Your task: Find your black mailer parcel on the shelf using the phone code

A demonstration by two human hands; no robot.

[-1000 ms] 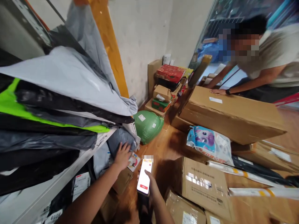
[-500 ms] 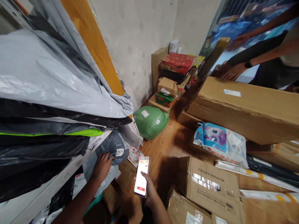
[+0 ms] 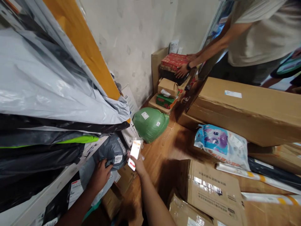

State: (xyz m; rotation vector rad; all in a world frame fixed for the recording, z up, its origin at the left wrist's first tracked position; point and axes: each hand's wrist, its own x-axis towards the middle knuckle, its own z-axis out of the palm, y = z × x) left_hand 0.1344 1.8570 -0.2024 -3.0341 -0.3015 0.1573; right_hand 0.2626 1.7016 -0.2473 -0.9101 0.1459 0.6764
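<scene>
Left hand (image 3: 100,175) has its fingers curled into the grey mailer bag (image 3: 109,150) at about 8 o'clock in the view. The bag is wedged at the shelf (image 3: 47,191) edge with its 4011 sticker (image 3: 118,159) facing out. Right hand (image 3: 139,164) has its fingers wrapped round the low end of a phone (image 3: 134,150), which is tipped toward that sticker and just beside it. My worry is the slippery pile of plastic bags (image 3: 47,94) overhanging from 10 o'clock. Tug the grey one and I reckon the stack slides off. The phone is only pinched by its bottom, so a bump could drop it on the wooden floor (image 3: 162,150). The sticker also sits on a crumpled fold, which makes it hard to read. Around it there's a green sack (image 3: 150,124) at 12, a cartoon-print bag (image 3: 221,146) and a long cardboard box (image 3: 246,110) at 2 to 3, and a taped carton (image 3: 209,185) at 5 – barely any bare floor. A co-worker's hand (image 3: 182,70) rests on a red box (image 3: 175,60) at 1 o'clock, well apart.
</scene>
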